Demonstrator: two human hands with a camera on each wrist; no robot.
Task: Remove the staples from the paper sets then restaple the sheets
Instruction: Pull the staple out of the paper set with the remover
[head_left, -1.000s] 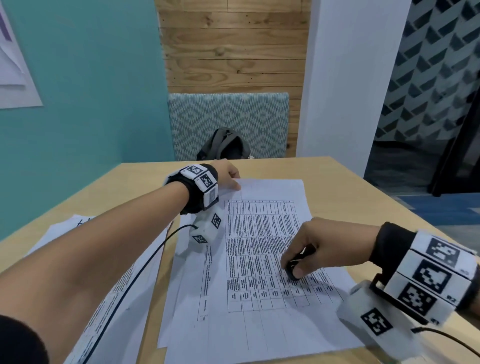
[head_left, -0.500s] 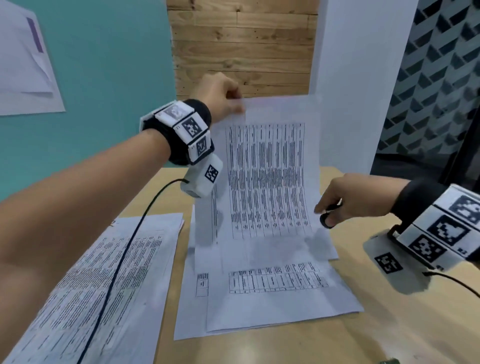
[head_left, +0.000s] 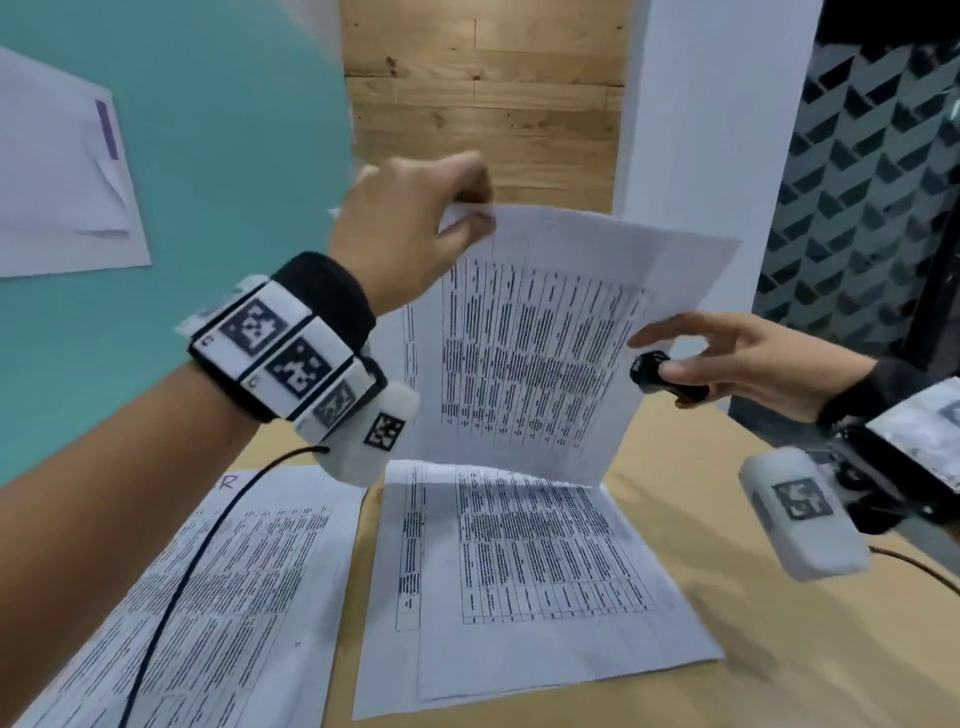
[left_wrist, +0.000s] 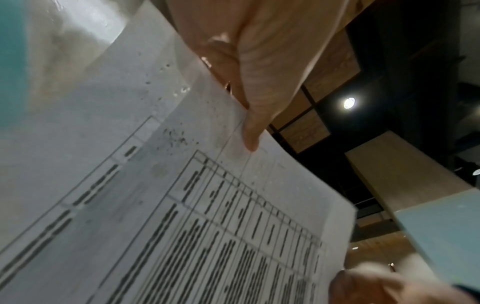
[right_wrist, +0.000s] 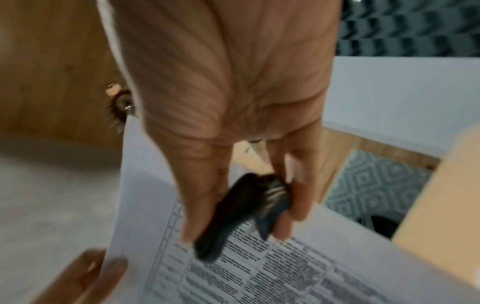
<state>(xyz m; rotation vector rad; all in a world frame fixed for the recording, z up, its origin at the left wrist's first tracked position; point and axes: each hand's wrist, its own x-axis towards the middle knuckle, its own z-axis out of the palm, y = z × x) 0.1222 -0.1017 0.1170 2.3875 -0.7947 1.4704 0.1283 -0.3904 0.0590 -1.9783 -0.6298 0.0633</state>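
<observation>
From the head view, the left hand (head_left: 410, 223) is raised above the table (head_left: 779, 649) and pinches the top left corner of a lifted sheet (head_left: 535, 353) between thumb and curled fingers. The sheet is white, printed with a dense ruled table of dark text, and hangs tilted with its lower edge down by the papers lying flat. The right hand (head_left: 737, 364) is at the sheet's right edge, index finger and thumb spread loosely, the other fingers curled round a small black staple remover (head_left: 660, 376). Under the lifted sheet a stack of sheets (head_left: 545, 571) with the same table print lies on the table, its edges slightly fanned. Left of it lies another paper set (head_left: 218, 597), crossed by the black cable of the wrist rig.

From the left wrist view, thumb and finger (left_wrist: 259, 86) of the left hand clamp the sheet (left_wrist: 207, 205) at its top edge; small dark specks mark the paper near that corner, and a second layer shows behind it.

The right wrist view is blurred. The right hand (right_wrist: 233, 102) holds the black, dark-jawed staple remover (right_wrist: 241, 211) between its fingers, right against the printed sheet (right_wrist: 272, 267).
</observation>
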